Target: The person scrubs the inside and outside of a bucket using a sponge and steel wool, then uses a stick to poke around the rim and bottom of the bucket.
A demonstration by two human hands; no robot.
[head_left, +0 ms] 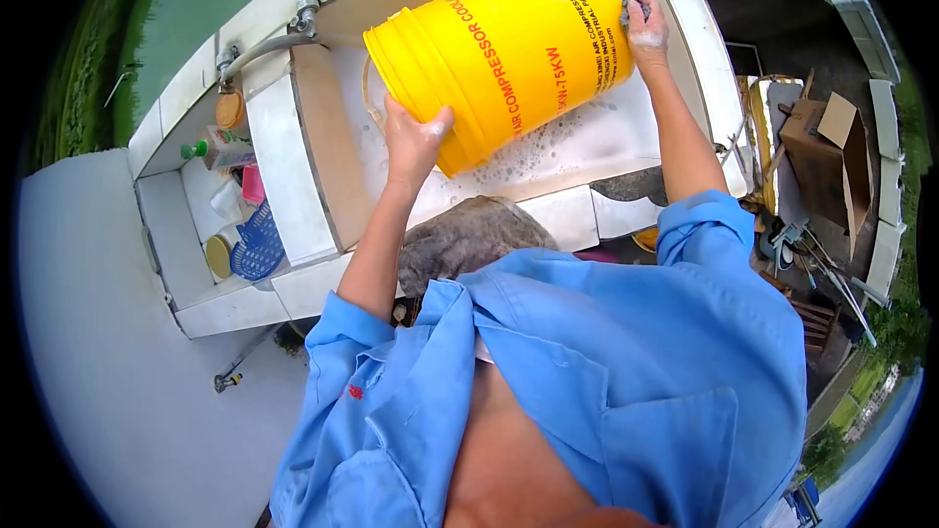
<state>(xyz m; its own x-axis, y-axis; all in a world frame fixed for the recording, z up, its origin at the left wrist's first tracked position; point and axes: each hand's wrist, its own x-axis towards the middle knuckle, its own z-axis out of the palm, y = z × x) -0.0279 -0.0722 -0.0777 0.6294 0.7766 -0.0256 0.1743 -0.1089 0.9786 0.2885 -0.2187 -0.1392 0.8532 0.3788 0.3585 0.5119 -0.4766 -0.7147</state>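
A large yellow bucket [509, 59] with red and black lettering lies tilted on its side over a tiled sink [636, 122] holding sudsy water. My left hand [414, 137], with suds on the thumb, grips the ribbed rim end of the bucket. At the bucket's base end, my right hand [648, 29] is closed on a grey scrubber [631, 6] and touches the bucket's edge. A thin handle hangs at the rim, beside my left hand. The bucket's inside is hidden from view.
A faucet [306, 15] and pipe stand at the sink's upper left. The left compartment holds a blue basket [258, 242], bottles and a pink item. A grey cloth [474, 235] lies over the front edge. At right are a cardboard box [817, 156] and sticks.
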